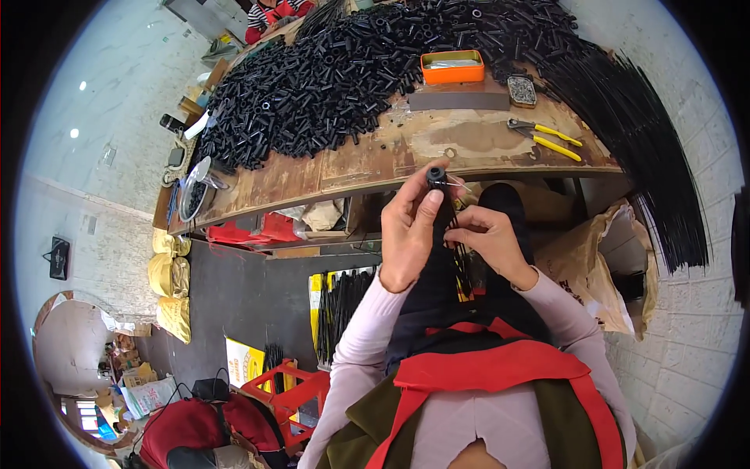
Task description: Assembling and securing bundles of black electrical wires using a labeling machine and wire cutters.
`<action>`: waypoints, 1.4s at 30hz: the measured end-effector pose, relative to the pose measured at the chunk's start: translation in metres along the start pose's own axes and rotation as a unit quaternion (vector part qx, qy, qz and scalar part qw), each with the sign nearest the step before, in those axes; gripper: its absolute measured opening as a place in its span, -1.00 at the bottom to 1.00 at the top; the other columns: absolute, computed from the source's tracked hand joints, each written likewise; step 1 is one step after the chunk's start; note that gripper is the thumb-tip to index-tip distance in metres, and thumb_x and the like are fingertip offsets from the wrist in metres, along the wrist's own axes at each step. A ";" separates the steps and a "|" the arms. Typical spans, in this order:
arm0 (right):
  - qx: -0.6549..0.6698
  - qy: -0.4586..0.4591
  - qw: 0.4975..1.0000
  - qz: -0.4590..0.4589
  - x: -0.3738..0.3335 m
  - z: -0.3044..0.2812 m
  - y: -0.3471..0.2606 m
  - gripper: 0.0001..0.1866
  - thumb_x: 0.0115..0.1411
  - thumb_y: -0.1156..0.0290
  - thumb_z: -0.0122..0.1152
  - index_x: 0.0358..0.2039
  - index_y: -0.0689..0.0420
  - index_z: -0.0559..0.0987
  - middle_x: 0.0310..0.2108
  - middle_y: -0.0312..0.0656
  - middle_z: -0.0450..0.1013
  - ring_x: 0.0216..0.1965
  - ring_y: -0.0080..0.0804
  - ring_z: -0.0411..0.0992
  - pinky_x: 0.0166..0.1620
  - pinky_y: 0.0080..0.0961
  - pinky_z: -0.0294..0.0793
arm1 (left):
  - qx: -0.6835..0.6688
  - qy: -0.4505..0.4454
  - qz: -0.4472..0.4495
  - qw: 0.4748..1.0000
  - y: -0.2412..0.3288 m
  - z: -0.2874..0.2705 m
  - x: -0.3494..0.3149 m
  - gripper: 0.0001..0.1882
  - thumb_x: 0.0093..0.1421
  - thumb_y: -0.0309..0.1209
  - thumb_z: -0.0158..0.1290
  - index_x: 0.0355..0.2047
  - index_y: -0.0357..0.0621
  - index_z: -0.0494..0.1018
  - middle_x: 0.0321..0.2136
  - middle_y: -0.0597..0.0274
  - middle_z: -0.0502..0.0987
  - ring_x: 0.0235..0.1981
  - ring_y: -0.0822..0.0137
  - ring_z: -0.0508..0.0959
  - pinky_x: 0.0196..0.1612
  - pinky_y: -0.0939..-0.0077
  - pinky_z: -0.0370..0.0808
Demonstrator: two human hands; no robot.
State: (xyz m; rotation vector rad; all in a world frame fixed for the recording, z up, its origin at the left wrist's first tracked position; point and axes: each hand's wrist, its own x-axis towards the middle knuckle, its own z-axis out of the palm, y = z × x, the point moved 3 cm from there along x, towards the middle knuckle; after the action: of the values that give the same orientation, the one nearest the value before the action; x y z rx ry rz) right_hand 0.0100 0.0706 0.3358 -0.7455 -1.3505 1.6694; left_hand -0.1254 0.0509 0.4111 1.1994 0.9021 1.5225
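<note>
Across twelve o'clock, a wooden bench (336,173); at eleven, heaped short black tubes (312,102) on it. Just off centre toward three, the left hand (408,233) clasped round a black tubular piece (437,179), collared end up, at one o'clock from that palm. From the right hand (498,242), the same piece at ten, near pinched thumb and fingers; anything gripped there impossible to tell. Towards two, yellow-handled pliers (556,148).

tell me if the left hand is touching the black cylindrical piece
Touching. The head view shows it: the left hand grips the black cylindrical piece just below its round end, with the thumb pressed against its side.
</note>
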 end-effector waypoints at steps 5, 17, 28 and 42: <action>-0.041 0.017 0.999 0.001 -0.002 0.000 0.008 -0.90 0.12 0.65 0.27 -0.41 0.28 0.50 -0.47 -0.22 0.51 -0.40 -0.55 0.50 -0.28 -0.61 0.49 | 0.022 0.012 0.009 1.000 -0.004 0.004 -0.004 -0.57 0.32 -0.36 0.03 0.11 -0.39 0.32 -0.26 0.20 0.50 -0.25 0.42 0.51 -0.06 0.55 0.43; -0.535 0.072 0.816 -0.209 0.009 -0.014 -0.033 -0.77 0.10 0.33 0.34 -0.51 0.18 0.49 -0.63 -0.17 0.41 -0.58 -0.30 0.43 -0.48 -0.37 0.37 | 0.089 0.016 0.044 0.995 -0.019 0.005 0.026 -0.67 0.33 -0.52 -0.13 0.07 -0.41 0.30 -0.42 0.29 0.38 -0.38 0.48 0.36 -0.22 0.61 0.36; -0.637 0.181 0.689 -0.296 0.011 -0.150 -0.075 -0.75 -0.03 0.42 0.36 -0.30 0.14 0.59 -0.37 -0.15 0.43 -0.28 -0.11 0.39 -0.20 -0.27 0.41 | 0.049 -0.169 -0.107 0.979 -0.074 0.003 0.045 -0.91 0.34 -0.49 -0.10 -0.26 -0.24 0.38 -0.33 0.23 0.50 -0.30 0.45 0.49 -0.11 0.54 0.42; -0.675 0.133 0.703 -0.180 0.059 -0.208 -0.071 -0.44 -0.02 0.07 0.40 -0.10 0.17 0.53 -0.22 -0.02 0.32 -0.10 -0.03 0.27 -0.01 -0.17 0.24 | 0.008 -0.142 -0.072 0.987 -0.068 0.015 0.046 -0.87 0.38 -0.43 -0.08 -0.29 -0.18 0.23 -0.54 0.40 0.19 -0.53 0.55 0.20 -0.43 0.64 0.21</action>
State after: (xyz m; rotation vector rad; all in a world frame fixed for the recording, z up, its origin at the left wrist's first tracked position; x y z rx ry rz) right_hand 0.1756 0.2244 0.3575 -1.2957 -2.2091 -0.0296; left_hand -0.0977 0.1135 0.3628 1.2955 0.7922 1.1940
